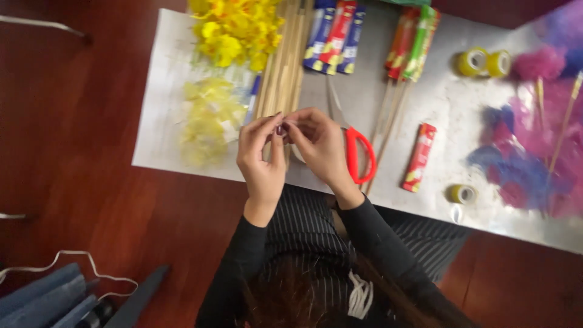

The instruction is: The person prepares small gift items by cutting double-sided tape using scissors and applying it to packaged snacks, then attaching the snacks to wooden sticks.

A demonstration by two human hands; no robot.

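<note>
Both hands are meeting over the near edge of the grey sheet (425,109), fingertips pinching some tiny thing (283,126) between them, too small and blurry to tell what it is. The left hand (261,159) is curling in from the left and the right hand (320,147) is closing on it from the other side. Red-handled scissors (357,152) are lying just beside the right hand, wooden sticks (284,67) and yellow flowers (235,29) sitting further back
</note>
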